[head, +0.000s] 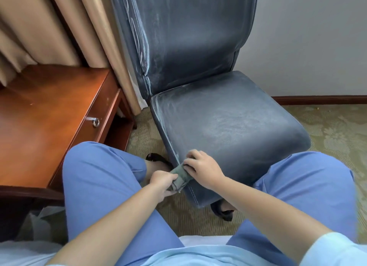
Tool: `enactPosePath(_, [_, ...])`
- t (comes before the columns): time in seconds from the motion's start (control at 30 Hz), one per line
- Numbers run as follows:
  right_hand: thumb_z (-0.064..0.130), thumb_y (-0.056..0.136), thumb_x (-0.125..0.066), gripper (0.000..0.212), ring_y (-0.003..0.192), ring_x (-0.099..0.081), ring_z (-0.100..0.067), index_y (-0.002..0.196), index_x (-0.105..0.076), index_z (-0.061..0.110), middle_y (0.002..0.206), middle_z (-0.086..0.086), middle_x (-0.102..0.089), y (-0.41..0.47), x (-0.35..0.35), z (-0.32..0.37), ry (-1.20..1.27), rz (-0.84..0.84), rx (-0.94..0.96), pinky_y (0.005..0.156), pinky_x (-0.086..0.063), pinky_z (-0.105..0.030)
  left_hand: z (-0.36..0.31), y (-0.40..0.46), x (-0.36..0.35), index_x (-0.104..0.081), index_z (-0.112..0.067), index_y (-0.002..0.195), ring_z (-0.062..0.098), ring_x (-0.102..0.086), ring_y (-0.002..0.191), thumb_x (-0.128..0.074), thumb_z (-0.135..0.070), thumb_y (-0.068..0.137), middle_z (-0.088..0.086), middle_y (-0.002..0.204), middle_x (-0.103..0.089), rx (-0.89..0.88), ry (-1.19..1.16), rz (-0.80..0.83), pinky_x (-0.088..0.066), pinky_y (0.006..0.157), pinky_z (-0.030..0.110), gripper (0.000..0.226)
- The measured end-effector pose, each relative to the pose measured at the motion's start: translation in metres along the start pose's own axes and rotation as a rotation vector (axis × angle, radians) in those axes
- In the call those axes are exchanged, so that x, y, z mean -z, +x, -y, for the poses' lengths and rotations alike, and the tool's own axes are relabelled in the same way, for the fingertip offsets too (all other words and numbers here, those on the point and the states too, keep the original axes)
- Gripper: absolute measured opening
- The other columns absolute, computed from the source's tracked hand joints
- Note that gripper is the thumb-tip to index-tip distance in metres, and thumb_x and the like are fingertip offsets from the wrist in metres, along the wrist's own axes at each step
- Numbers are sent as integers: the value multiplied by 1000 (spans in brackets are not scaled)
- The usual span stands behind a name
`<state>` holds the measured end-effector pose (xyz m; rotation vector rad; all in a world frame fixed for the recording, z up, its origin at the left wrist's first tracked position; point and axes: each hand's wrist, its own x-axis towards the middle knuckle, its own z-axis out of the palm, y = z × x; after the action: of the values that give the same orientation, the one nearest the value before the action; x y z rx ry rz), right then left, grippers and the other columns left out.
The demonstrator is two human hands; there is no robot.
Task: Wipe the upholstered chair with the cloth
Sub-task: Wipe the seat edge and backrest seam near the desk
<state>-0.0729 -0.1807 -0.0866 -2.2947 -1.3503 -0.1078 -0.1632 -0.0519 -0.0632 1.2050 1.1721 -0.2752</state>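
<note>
The small soft grey-green cloth (181,178) lies bunched on the front left corner of the padded blue velvet chair (228,126), the left hand (161,181) gripping its floppy end while the right hand (202,167) pinches the other.

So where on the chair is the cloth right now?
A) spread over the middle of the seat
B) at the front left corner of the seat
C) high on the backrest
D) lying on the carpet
B: the cloth is bunched at the seat's front left corner on the chair, gripped by the left hand with the right hand on it.
</note>
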Motion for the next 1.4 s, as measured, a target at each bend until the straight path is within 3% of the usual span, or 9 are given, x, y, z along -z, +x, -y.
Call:
enactPosePath(0.17, [42,86,-50,35,89,-55,-21,104,-67,18,104,0,-61,-33,-6,-5,-251,44,299,67,-46,-30,18,3,-1,-64,-3,95,29,-60,89,-54,-1,93,19,104,-62,36,-38,-29,-50,54,34,10])
enactPosePath(0.33, [31,87,-45,27,74,-50,-20,82,-70,20,87,1,-59,10,-14,-8,-235,-50,201,61,-28,-27,-3,18,-11,-64,-4,82,22,-62,69,-52,-3,95,18,88,-64,-60,-182,-112,-54,45,24,18])
enactPosePath(0.57, [31,85,-45,29,71,-50,-23,70,-68,21,79,0,-58,57,-28,-21,-212,-67,61,54,-32,-28,-38,51,-10,-62,-7,69,21,-57,60,-55,-4,93,12,75,-61,-90,-167,-185,-49,39,19,26])
enactPosePath(0.73, [29,83,-48,26,73,-42,-21,68,-67,21,78,0,-56,81,-43,-27,-194,-86,45,52,-34,-28,-54,73,0,-64,-10,65,21,-59,59,-62,-6,88,9,69,-62,-92,-81,-213,-57,64,33,23])
enactPosePath(0.83, [22,77,-65,10,67,-50,-26,70,-68,16,77,-3,-57,99,-49,-24,-147,-78,-10,49,-39,-29,-65,91,10,-69,-14,66,30,-67,76,-68,-11,82,12,76,-68,-141,-6,-231,-59,78,44,16])
enactPosePath(0.97, [7,70,-76,14,65,-51,-32,80,-67,11,78,-9,-58,116,-44,-18,-64,-5,-17,46,-45,-35,-85,80,25,-70,-8,87,21,-62,69,-66,-13,87,7,81,-67,-221,136,-214,-53,50,23,6])
enactPosePath(1.03, [7,70,-75,15,65,-50,-32,83,-69,12,80,-9,-57,111,-39,-13,-50,15,35,46,-45,-34,-86,78,32,-71,-11,86,22,-62,74,-66,-13,86,8,84,-68,-254,241,-221,-52,53,25,6])
enactPosePath(1.23, [28,71,-75,28,74,-49,-26,96,-68,15,93,-7,-57,54,-23,-6,-91,128,179,56,-46,-33,-58,61,29,-69,-9,78,27,-67,80,-67,-1,81,13,83,-69,-193,357,-99,-59,69,38,10])
enactPosePath(1.4, [33,84,-54,22,79,-43,-22,96,-66,19,99,-2,-57,-6,-16,4,-64,164,277,61,-40,-31,-14,38,18,-68,-2,80,24,-62,63,-64,7,80,14,74,-63,-5,412,91,-59,62,42,10])
